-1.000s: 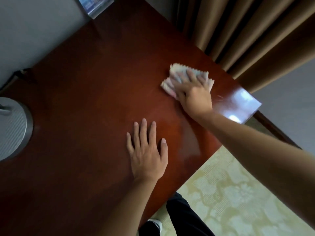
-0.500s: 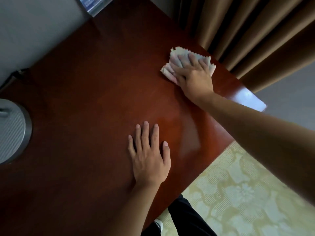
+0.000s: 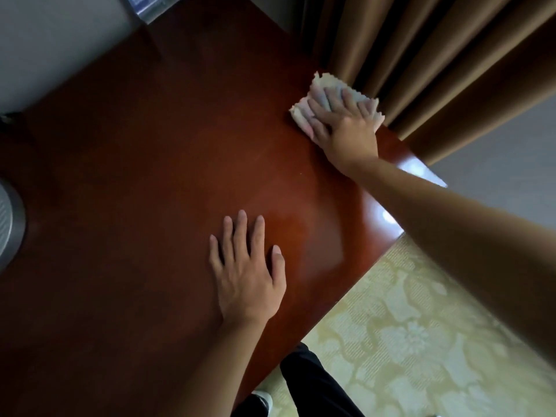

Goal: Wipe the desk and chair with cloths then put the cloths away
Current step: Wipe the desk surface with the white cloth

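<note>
- The cloth point(image 3: 323, 88) is pale and folded, with little zigzag edges. It lies flat on the desk point(image 3: 150, 176), at the far right edge of the top, just beside the curtain point(image 3: 421, 55).
- The right hand point(image 3: 346, 130) lies flat on top of the cloth, palm down. Its fingers point(image 3: 319, 111) are spread out and press the cloth onto the wood. The hand is open and does not wrap around the cloth.
- The right arm point(image 3: 466, 236) reaches in from the right side, over the corner of the desk.
- The left hand point(image 3: 246, 272) lies flat on the desk too, palm down, nearer to the person and well apart from the cloth. Its fingers are stretched out and a little spread. It holds nothing.
- The desk is dark red-brown wood and shiny. Light glints off its right corner.
- A round grey metal base point(image 3: 9, 224) sits on the left edge of the desk, cut off by the picture.
- A shiny bluish thing point(image 3: 153, 4) sticks into the picture at the far top of the desk. It is too cut off to tell what it is.
- The curtain is brown and hangs in folds behind the desk on the right.
- Below the desk is a pale yellow floor point(image 3: 406, 341) with a flower pattern.
- A leg in dark trousers point(image 3: 310, 386) and a bit of a shoe point(image 3: 264, 400) show at the bottom.
</note>
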Motion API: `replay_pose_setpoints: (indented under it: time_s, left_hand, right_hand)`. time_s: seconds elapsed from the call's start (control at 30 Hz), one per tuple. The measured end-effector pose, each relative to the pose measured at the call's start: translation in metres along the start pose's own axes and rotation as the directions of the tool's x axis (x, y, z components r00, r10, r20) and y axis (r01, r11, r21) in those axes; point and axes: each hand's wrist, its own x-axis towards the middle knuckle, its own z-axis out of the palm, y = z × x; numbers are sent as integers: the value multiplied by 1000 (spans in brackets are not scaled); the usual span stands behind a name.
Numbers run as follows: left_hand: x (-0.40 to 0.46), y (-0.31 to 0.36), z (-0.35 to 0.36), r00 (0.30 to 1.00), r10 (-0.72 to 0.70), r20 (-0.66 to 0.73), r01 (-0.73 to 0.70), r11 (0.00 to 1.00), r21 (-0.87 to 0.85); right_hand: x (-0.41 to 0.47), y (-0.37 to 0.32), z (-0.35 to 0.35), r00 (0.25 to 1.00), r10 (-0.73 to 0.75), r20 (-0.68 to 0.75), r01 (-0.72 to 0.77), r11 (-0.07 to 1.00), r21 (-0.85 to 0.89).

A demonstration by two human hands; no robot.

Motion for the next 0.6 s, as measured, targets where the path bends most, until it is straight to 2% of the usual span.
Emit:
replay_pose_setpoints:
  time_s: [0.1, 0.23, 0.3, 0.37, 0.43, 0.5, 0.6]
  left_hand:
    - [-4, 1, 1, 1000, -7, -21, 6, 999, -36]
    - [-3, 0, -2, 998, -10, -59, 2, 993, -120]
    - [-3, 0, -3, 998, -5, -63, -3, 991, -136]
    - [-3, 0, -3, 998, -13, -67, 3, 989, -147]
    - [-2, 0, -1, 998, -23, -64, 13, 989, -144]
    - [-1, 0, -1, 998, -39, -54, 30, 989, -148]
    - [-2, 0, -2, 998, -41, -46, 34, 987, -158]
  right_hand:
    - [-73, -21, 11, 999, -1, -50, 0, 1000, -8]
    - [-191, -68, 18, 972, -231, 35, 229, 972, 60]
    - [-203, -68, 18, 946, -321, 47, 317, 945, 75]
    - [-178, -56, 17, 913, -397, 88, 393, 917, 62]
    - [-138, -48, 20, 930, -359, 83, 357, 933, 40]
    - [-99, -45, 20, 976, -217, 30, 215, 975, 51]
    - [-71, -50, 20, 997, -65, 39, 61, 993, 98]
